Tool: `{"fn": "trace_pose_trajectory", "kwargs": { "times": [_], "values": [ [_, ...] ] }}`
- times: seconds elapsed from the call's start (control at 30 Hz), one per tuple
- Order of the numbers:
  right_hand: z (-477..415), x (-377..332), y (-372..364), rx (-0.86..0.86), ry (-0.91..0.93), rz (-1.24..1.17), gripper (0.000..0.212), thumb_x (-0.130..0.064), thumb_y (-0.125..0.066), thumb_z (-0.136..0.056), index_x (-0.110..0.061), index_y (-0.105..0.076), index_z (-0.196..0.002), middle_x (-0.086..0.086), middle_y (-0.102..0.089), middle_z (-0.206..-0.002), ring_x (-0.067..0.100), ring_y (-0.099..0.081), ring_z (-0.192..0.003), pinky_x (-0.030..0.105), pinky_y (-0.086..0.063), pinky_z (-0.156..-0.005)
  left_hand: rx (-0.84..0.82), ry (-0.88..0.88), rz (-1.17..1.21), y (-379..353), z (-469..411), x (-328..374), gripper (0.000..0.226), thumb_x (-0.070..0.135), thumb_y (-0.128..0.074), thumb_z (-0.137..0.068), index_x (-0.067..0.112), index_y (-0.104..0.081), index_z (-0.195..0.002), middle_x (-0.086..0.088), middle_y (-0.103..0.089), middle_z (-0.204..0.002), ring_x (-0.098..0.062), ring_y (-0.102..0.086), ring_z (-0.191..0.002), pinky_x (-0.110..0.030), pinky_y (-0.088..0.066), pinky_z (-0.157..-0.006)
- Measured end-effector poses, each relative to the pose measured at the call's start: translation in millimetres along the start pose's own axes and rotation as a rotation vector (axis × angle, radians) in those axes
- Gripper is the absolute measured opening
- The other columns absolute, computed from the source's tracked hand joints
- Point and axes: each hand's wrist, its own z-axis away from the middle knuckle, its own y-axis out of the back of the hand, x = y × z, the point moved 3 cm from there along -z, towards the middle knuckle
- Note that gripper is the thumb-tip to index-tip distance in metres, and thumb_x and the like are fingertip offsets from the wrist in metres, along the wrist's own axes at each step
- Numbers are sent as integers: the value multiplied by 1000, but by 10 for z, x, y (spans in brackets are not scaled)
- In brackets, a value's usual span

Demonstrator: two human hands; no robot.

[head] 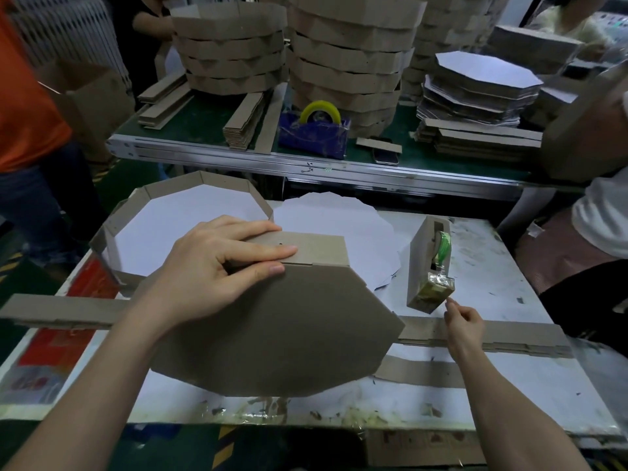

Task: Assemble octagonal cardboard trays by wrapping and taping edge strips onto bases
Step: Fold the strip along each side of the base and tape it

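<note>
A brown octagonal base (289,334) stands tilted on the white worktable (509,287), its brown side facing me. My left hand (217,266) grips its top edge, fingers pressing a folded edge strip (316,248) against that edge. More of the strip (61,312) trails off to the left and right along the table. My right hand (464,322) pinches the clear tape end (448,299) at the front of a cardboard tape dispenser (430,266) holding a green roll.
A finished tray (146,205) with white inside lies at the back left, white octagonal sheets (339,226) beside it. Behind, a green bench (204,124) carries tray stacks (231,45), strip bundles, a blue tape dispenser (314,130) and a phone. People stand left and right.
</note>
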Motion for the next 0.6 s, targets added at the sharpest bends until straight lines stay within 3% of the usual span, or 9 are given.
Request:
{"fn": "trace_pose_trajectory", "kwargs": {
  "times": [0.07,0.2,0.27,0.37,0.43,0.5,0.53,0.6],
  "values": [
    [38,13,53,46,4,1,14,-19,-65,-96,-5,-62,-91,10,-65,-95,25,-59,-92,35,-52,-86,11,-3,-8,0,5,-2,33,57,-51,-85,51,-63,-115,17,-60,-128,-9,-55,-115,-46,-48,-92],
    [333,-305,-127,44,37,-74,11,-21,-65,-96,-10,-66,-99,8,-66,-93,21,-62,-91,42,-54,-91,3,-8,-36,-4,-2,-2,33,57,-48,-88,51,-61,-118,14,-61,-128,-11,-55,-114,-45,-48,-89],
    [561,-598,-295,-17,87,-61,10,-22,-67,-94,-13,-69,-97,2,-69,-88,11,-62,-78,33,-56,-80,5,-16,-51,-4,6,-5,33,56,-47,-89,51,-60,-118,13,-61,-128,-12,-55,-113,-45,-48,-89],
    [1005,-1101,-551,-172,230,11,22,-25,-67,-94,-11,-73,-111,-12,-72,-71,-4,-58,-58,18,-45,-60,16,-23,-37,15,42,-28,33,54,-48,-89,49,-61,-119,14,-60,-128,-13,-55,-113,-44,-48,-89],
    [1359,-1433,-704,-293,316,58,40,-26,-67,-94,-13,-63,-132,-13,-73,-69,-6,-55,-51,21,-43,-63,18,-27,-28,34,72,-44,33,54,-48,-89,48,-61,-119,16,-58,-129,-12,-54,-113,-43,-47,-90],
    [1720,-1723,-846,-427,337,60,63,-25,-69,-93,-20,-41,-149,-8,-75,-74,0,-46,-46,21,-44,-58,12,-31,-19,48,103,-51,34,55,-47,-89,49,-60,-120,21,-53,-128,-8,-52,-115,-40,-45,-93],
    [1893,-1853,-897,-466,364,57,62,-24,-68,-94,-27,-40,-149,-6,-76,-76,2,-42,-45,19,-43,-52,7,-32,-19,52,119,-50,35,55,-46,-88,50,-59,-120,22,-51,-129,-6,-50,-116,-37,-43,-94],
    [2205,-2072,-968,-514,418,27,36,-19,-65,-95,-35,-57,-127,-2,-77,-80,3,-40,-44,16,-40,-45,-4,-25,-34,63,157,-50,37,57,-44,-89,50,-56,-123,22,-51,-130,-5,-48,-118,-35,-40,-94]
  ]
}}
